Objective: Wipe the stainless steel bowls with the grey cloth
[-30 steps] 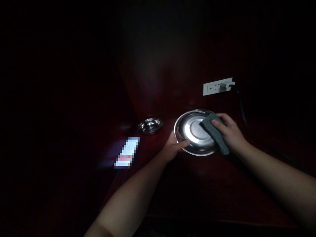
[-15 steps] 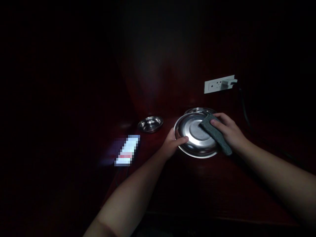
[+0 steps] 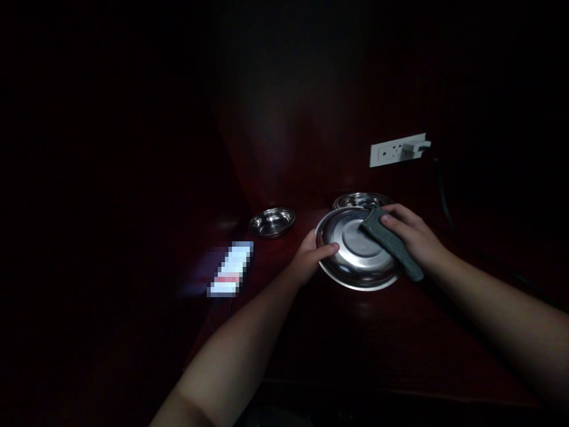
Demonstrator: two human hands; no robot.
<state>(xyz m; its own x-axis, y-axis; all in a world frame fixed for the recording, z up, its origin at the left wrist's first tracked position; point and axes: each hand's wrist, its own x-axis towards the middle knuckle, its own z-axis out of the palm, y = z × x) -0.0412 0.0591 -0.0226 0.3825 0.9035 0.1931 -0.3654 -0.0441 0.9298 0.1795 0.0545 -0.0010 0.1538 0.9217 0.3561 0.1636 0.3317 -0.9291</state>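
My left hand grips the left rim of a shiny steel bowl, its thumb lying across the underside. The bowl is tilted so that its ringed base faces me. A folded dark green-grey cloth lies against the bowl's right side, with my right hand closed on it, thumb on top and fingers over the far edge. Part of the bowl's right rim is hidden by the cloth. Just behind the bowl are more steel dishes, partly covered by it.
A small steel bowl sits upright on the dark red table, left of my hands. Nearer me lies a lit phone, its screen blurred. On the back wall, a white socket holds a plug with a dark cable.
The held bowl has shifted slightly down and to the right, showing more of the dishes behind. My right hand and the cloth have moved a little to the right with it.
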